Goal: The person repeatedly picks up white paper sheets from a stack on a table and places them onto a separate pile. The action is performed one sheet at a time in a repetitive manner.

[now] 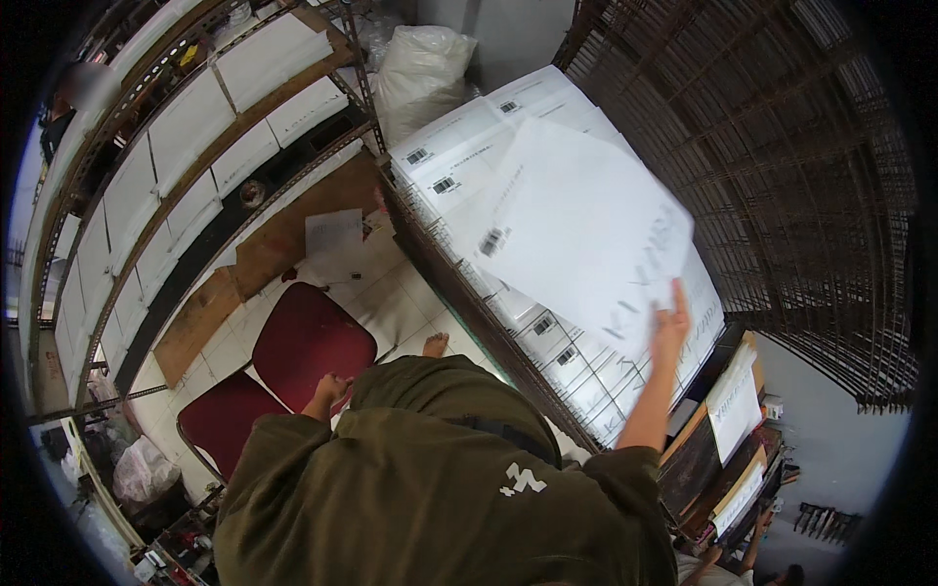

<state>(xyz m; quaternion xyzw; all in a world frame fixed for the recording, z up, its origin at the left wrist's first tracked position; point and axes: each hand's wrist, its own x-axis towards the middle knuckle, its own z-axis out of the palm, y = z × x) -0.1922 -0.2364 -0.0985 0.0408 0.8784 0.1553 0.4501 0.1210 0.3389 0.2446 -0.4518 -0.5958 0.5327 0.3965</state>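
Observation:
My right hand (670, 317) is at the near right corner of a large white paper sheet (576, 225), gripping its edge. The sheet is blurred and lies askew over the papers below, with large dark handwriting along its near edge and a small dark printed block at its left corner. Beneath it, rows of white papers (430, 156) with dark printed blocks cover a wire rack (532, 356). My left hand (335, 387) hangs low beside a dark red chair (315, 342), its fingers curled and nothing visible in them.
Curved shelves of white paper stacks (176, 146) stand at the left. A tall stack of wire racks (772, 156) rises at the right. A white sack (422, 73) sits at the back. Another person's arm (757, 537) shows at the lower right, near a wooden cabinet (699, 479).

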